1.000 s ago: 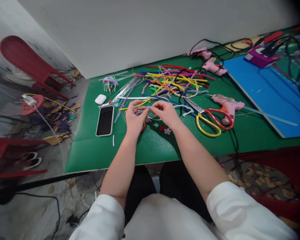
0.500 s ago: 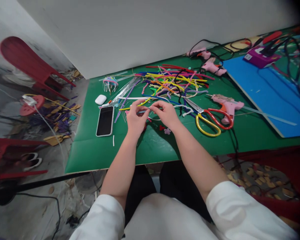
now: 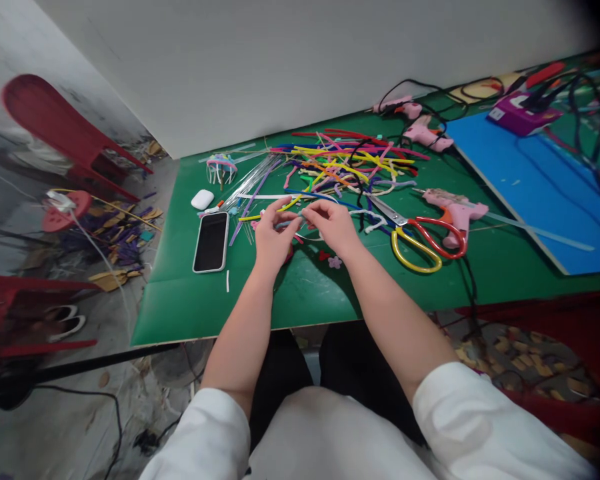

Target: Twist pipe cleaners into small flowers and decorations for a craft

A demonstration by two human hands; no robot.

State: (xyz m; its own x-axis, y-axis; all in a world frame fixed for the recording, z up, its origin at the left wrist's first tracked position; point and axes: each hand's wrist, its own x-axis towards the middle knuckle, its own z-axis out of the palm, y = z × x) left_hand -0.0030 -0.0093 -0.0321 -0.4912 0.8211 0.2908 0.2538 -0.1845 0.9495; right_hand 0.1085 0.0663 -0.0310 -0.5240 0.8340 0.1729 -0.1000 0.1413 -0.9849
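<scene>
My left hand point(image 3: 275, 233) and my right hand point(image 3: 334, 228) meet above the table, thumbs and forefingers pinched together tip to tip. Something tiny and greyish seems to sit between the fingertips, too small to name. A thin pale strand curves just below them. Under my right wrist lie a lilac flower-shaped piece point(image 3: 335, 262) and a small red piece point(image 3: 324, 255). Beyond the fingers spreads a heap of coloured pipe cleaners point(image 3: 350, 163). Scissors point(image 3: 414, 235) with one yellow and one red handle rest to the right of my right hand.
A phone point(image 3: 211, 243) and a white case point(image 3: 202, 199) lie left on the green table point(image 3: 180, 307). A small jellyfish-like craft point(image 3: 221, 167) stands behind them. Pink glue guns point(image 3: 455, 208), a blue board point(image 3: 520, 180) and a purple power block point(image 3: 523, 115) with cords are to the right.
My hands stay almost in place; the pinched fingertips have shifted very slightly to the right. Nothing on the table has visibly moved.
</scene>
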